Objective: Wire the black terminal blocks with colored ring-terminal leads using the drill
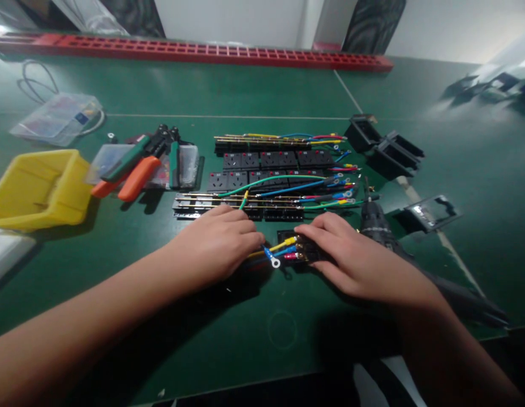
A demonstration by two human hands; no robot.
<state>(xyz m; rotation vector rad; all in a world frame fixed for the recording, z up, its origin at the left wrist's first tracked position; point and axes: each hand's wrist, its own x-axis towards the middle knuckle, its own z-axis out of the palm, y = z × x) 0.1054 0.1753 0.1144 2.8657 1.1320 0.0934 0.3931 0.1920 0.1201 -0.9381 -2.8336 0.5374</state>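
My left hand (228, 240) is closed around a bundle of wires, and a blue-sleeved ring terminal (271, 257) pokes out past its fingers. A black terminal block (302, 247) sits between the thumb and fingers of my right hand (351, 254). Yellow, blue and red crimped wire ends (290, 249) join its left side, running from my left hand. Just beyond the hands lies a black socket strip (283, 212) with bare metal bars and colored wires along it. More socket strips (275, 161) with red dots are lined up behind.
A power screwdriver (375, 220) lies right of my right hand, near black plastic housings (394, 152) and another frame (430, 215). Orange-green pliers (137, 164) rest on a clear box (188, 161). A yellow bin (42, 192) stands left; a red slotted rail (203, 53) spans the back.
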